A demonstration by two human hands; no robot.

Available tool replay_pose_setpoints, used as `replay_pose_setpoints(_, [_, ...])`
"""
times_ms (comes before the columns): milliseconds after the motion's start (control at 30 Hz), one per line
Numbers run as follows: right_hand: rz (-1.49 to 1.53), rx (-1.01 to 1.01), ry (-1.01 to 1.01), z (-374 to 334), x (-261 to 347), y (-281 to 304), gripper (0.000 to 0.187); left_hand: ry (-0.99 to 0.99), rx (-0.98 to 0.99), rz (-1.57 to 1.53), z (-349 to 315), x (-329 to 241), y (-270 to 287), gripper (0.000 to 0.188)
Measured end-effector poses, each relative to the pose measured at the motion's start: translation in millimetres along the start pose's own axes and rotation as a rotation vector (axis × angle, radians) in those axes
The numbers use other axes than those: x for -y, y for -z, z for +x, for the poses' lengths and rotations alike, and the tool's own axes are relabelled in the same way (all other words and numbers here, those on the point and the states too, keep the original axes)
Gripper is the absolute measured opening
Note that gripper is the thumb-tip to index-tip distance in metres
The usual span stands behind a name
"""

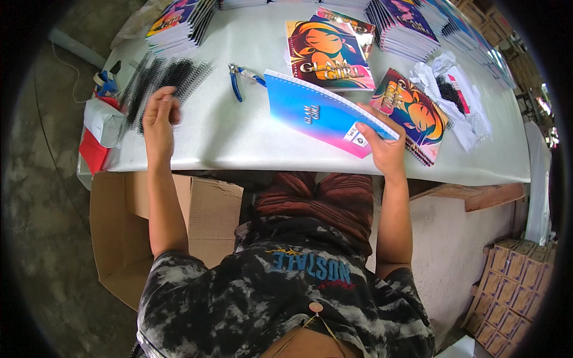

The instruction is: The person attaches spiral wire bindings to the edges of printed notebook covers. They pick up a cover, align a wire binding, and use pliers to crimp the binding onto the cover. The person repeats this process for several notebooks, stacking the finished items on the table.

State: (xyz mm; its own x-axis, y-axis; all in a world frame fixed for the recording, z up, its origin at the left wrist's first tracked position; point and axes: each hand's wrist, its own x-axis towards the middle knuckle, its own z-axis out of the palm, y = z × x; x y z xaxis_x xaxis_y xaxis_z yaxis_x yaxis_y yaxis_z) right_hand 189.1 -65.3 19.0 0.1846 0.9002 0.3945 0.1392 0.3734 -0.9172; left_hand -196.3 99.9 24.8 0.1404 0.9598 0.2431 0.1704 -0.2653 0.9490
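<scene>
Fingers [366, 133] of the right hand [389, 157] grip the blue notebook [298, 110] above the table [250, 146].
The thumb presses the cover at its right end; the notebook, slim and bowing slightly, should be light and bendy, its cover perhaps slick. The upper edge (a row of small holes seems to run there) would likely tear first, so a hold lower down suits it. The left hand [159, 116], half curled, hangs over the black coils [152, 74], probably springy and easily bent; whether it pinches one cannot be told. Beyond lie pliers [235, 85], then a stack [182, 33].
</scene>
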Motion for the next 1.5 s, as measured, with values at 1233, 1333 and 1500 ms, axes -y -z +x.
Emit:
replay_pose_setpoints(1233, [-0.001, -0.047, -0.044, -17, 4, 4, 0.025, -0.325, 0.801, 0.584, 34, -114, -117, 0.038])
replay_pose_setpoints(1333, [-0.066, -0.012, -0.019, -19, 7, 4, 0.025, -0.481, 0.723, 0.728, 29, -124, -121, 0.035])
replay_pose_setpoints(1500, [-0.155, -0.012, 0.106, -21, 2, -1, 0.028, -0.711, 0.684, 1.01, 18, -139, -128, 0.032])
